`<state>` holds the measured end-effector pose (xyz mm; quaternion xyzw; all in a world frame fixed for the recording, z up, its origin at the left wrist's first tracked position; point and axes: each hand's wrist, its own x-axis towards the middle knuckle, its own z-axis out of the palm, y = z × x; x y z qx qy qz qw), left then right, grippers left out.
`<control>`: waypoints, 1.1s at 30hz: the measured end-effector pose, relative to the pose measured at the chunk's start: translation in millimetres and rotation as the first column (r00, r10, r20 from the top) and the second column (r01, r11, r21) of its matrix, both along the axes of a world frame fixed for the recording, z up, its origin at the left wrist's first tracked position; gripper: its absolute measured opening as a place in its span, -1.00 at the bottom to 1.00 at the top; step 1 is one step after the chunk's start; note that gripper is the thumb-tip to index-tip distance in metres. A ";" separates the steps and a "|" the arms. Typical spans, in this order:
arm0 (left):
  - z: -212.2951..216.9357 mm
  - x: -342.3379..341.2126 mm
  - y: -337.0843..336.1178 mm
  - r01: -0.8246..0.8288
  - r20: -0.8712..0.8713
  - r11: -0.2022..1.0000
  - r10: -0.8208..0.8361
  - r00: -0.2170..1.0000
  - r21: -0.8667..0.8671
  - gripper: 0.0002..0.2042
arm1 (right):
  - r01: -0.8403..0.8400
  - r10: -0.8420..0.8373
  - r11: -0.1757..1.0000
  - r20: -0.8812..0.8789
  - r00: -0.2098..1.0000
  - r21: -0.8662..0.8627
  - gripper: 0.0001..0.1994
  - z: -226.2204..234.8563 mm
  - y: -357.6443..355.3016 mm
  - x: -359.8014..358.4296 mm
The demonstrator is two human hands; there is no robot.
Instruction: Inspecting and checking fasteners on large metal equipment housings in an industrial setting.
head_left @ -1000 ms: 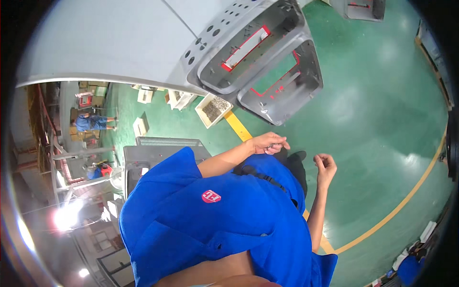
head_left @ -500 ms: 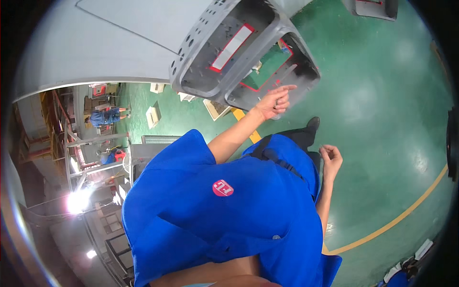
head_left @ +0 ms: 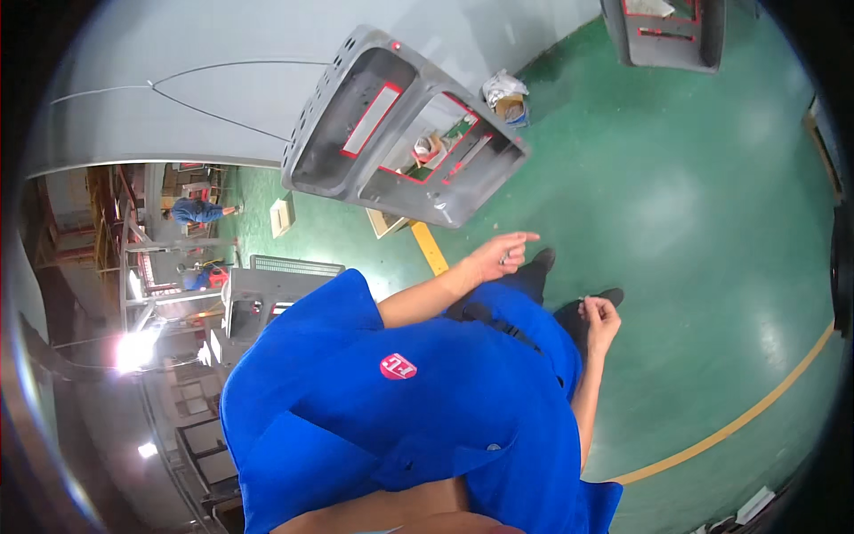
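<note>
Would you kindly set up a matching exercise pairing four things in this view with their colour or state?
Things:
1. left hand
2. right hand
3. grey panel
4. floor line

Descriptions:
A. yellow and curved
B. forefinger stretched out
C. fingers curled in
D. two openings edged in red

Pairs: 1-B, 2-C, 3-D, 4-A

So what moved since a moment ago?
The left hand came off the edge of the grey frame, which it touched half a second ago, and now points in the air below it. The frame appears farther up and left. The right hand stayed curled by the blue shirt.
</note>
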<state>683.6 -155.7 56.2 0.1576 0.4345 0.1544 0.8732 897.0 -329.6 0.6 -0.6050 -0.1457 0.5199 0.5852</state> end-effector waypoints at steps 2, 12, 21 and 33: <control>-5.7 28.9 -7.8 -0.013 0.054 0.999 0.015 0.998 -0.051 -0.73 | -0.026 0.026 1.000 0.024 0.999 -0.010 -0.92 -0.8 -0.4 35.4; 9.6 122.8 0.8 -0.202 0.257 0.979 0.204 0.945 -0.036 -0.76 | -0.087 0.095 0.995 0.269 0.958 -0.043 -0.89 3.5 47.6 179.0; 14.8 114.4 63.1 -0.301 0.242 0.954 0.287 0.927 0.022 -0.82 | -0.238 0.243 0.970 0.266 0.933 -0.054 -0.89 3.5 200.1 175.7; 9.8 75.9 209.9 -0.271 0.136 0.955 0.255 0.957 0.116 -0.78 | 0.295 -0.321 0.946 -0.251 0.913 -0.136 -0.86 -63.9 450.0 125.7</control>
